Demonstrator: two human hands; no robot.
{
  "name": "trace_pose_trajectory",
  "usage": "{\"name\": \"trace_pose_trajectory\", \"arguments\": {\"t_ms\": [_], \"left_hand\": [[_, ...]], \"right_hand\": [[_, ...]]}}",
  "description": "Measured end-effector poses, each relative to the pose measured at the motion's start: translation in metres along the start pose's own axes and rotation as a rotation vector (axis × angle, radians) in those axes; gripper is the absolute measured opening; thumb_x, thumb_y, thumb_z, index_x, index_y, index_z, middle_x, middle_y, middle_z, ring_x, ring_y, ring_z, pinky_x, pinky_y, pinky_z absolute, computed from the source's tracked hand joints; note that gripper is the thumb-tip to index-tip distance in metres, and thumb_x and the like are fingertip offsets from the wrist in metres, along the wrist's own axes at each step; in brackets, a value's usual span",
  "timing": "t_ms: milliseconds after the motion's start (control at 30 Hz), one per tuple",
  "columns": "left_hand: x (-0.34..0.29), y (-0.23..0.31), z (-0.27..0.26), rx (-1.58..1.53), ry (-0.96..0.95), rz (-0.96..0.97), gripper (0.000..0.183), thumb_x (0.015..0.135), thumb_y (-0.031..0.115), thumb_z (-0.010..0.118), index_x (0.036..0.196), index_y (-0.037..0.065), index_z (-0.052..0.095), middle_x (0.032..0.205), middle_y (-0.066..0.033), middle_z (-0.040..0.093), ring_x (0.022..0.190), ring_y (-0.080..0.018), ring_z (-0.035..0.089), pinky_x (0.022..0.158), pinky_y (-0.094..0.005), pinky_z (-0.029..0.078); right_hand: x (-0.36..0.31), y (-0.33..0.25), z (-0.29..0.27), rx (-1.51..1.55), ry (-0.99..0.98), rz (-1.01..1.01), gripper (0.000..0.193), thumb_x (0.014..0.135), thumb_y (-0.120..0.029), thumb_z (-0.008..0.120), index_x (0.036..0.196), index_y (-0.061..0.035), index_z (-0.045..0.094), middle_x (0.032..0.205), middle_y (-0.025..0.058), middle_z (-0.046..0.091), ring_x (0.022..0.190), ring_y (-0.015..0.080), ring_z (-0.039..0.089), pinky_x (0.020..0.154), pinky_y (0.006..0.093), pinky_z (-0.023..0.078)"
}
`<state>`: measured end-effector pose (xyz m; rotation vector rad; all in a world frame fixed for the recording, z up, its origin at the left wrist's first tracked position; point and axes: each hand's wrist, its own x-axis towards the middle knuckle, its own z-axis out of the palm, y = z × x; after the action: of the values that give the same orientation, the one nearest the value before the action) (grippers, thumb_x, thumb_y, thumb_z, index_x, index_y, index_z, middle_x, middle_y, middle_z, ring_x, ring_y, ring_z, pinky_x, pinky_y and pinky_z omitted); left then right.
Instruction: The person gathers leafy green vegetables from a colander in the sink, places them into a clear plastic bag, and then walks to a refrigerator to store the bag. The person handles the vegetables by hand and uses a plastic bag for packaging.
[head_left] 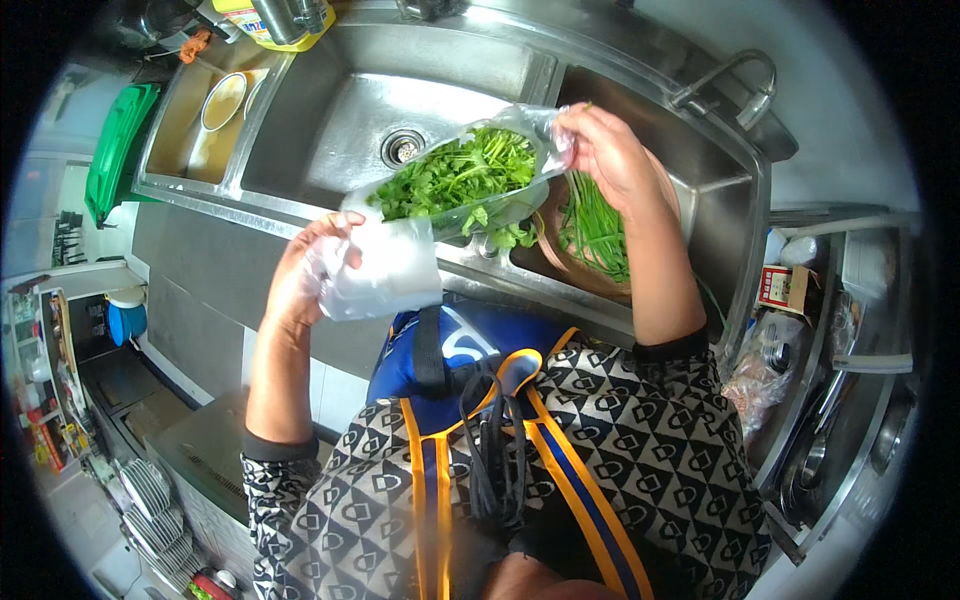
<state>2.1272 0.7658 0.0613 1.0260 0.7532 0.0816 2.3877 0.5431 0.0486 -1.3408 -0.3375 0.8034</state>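
Observation:
Between my two hands a clear plastic bag [385,268] is stretched over the front edge of the sink. Leafy green cilantro [460,172] fills its upper part, and a few sprigs hang out at its lower right side. My left hand [318,262] has the bag's near left end pinched in its fingers. At the far right, my right hand [603,150] grips the bag's other edge. Below my right forearm, long thin green stalks [590,235] lie in a round pinkish basin [668,185] in the right sink bowl. That forearm hides part of the basin.
A steel sink [300,150] with several bowls spans the front, with a drain [404,148] in the middle one. A faucet [735,90] stands at the back right. Bowls [224,102] sit in the left bowl, beside a green bin [115,150]. Shelves [835,340] stand on the right.

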Motion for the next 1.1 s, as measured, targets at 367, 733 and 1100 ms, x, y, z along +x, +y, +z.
{"name": "trace_pose_trajectory", "arguments": {"t_ms": [367, 733, 1100], "left_hand": [[-0.021, -0.016, 0.029, 0.012, -0.138, 0.05, 0.023, 0.089, 0.01, 0.052, 0.108, 0.001, 0.058, 0.068, -0.0041, 0.061, 0.057, -0.008, 0.055, 0.052, -0.0196, 0.042], [-0.031, -0.021, 0.034, 0.068, -0.231, 0.089, 0.025, 0.089, 0.01, 0.051, 0.111, 0.001, 0.057, 0.068, -0.005, 0.061, 0.06, -0.0089, 0.057, 0.054, -0.0199, 0.043], [-0.033, -0.024, 0.045, 0.11, -0.319, 0.126, 0.029, 0.091, 0.01, 0.051, 0.119, 0.002, 0.052, 0.074, -0.0045, 0.063, 0.068, -0.0054, 0.056, 0.061, -0.018, 0.042]], "right_hand": [[-0.066, 0.099, -0.002, -0.795, -0.197, -0.033, 0.036, 0.075, -0.005, 0.064, 0.11, -0.0057, 0.056, 0.115, 0.0085, 0.049, 0.082, 0.0171, 0.055, 0.073, 0.0288, 0.048], [-0.075, 0.002, 0.036, -0.262, -0.357, 0.183, 0.018, 0.087, -0.019, 0.059, 0.089, -0.0011, 0.06, 0.068, 0.0011, 0.058, 0.055, 0.005, 0.052, 0.045, 0.0179, 0.043], [-0.003, 0.075, 0.072, -0.068, 0.201, 0.179, 0.016, 0.088, -0.014, 0.056, 0.093, 0.0014, 0.056, 0.074, 0.0107, 0.059, 0.064, 0.0135, 0.061, 0.051, 0.0276, 0.052]]}}
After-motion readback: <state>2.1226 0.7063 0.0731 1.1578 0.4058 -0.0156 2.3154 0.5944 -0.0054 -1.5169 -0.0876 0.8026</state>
